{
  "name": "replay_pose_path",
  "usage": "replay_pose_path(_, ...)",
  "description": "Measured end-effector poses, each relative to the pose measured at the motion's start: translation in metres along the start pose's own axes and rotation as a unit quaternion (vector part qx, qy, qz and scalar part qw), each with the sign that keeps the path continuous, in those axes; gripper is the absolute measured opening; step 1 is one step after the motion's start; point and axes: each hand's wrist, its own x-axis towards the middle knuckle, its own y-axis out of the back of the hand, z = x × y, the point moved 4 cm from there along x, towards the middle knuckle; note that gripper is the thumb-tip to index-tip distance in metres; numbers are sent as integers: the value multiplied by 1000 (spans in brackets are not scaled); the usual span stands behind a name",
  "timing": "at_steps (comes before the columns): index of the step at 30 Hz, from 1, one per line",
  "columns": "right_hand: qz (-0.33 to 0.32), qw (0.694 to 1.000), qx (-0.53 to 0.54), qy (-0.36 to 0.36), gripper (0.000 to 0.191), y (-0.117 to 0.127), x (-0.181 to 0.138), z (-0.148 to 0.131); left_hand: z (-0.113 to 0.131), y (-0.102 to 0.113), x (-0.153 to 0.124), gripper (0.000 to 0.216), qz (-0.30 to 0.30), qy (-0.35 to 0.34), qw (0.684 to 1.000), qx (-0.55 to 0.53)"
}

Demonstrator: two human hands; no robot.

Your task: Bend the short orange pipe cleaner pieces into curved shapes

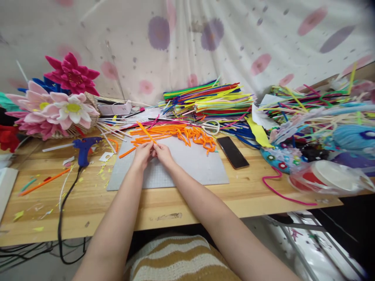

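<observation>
- Pinching one orange pipe cleaner (146, 132) at its near end with left hand (142, 155) and right hand (163, 154), fingers of both closed and meeting around it.
- Held over the grey cutting mat (190, 171), just in front of the pile of orange pipe cleaners (191, 134), some straight, some crinkled.
- Pointing forward and to the left with the free end, away from the body; long axis slanting, straight along the visible length. Cannot tell the length tucked inside the fingers.
- At the right end of the wooden table (249, 199), a white and red tub (328, 174) inside clear plastic; cannot tell its contents.
- At the rear left, beside fabric flowers (72, 76), a low pale pink box (114, 108), with contents too small to tell.
- Right of the mat, a dark phone (233, 152); left of it, a blue glue gun (84, 150) with a pale stick in its back.
- Behind the pile, stacked bundles of many-coloured pipe cleaners (211, 99).
</observation>
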Motion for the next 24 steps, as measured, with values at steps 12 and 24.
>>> replay_pose_path(12, -26, 937, -342, 65, 16, -3, 5, -19, 25, 48, 7, 4, 189, -113, 975, -7)
replay_pose_path(24, -40, 926, -360, 107, 9, -7, 20, -18, 19, 65, -2, 7, 187, -112, 975, 48)
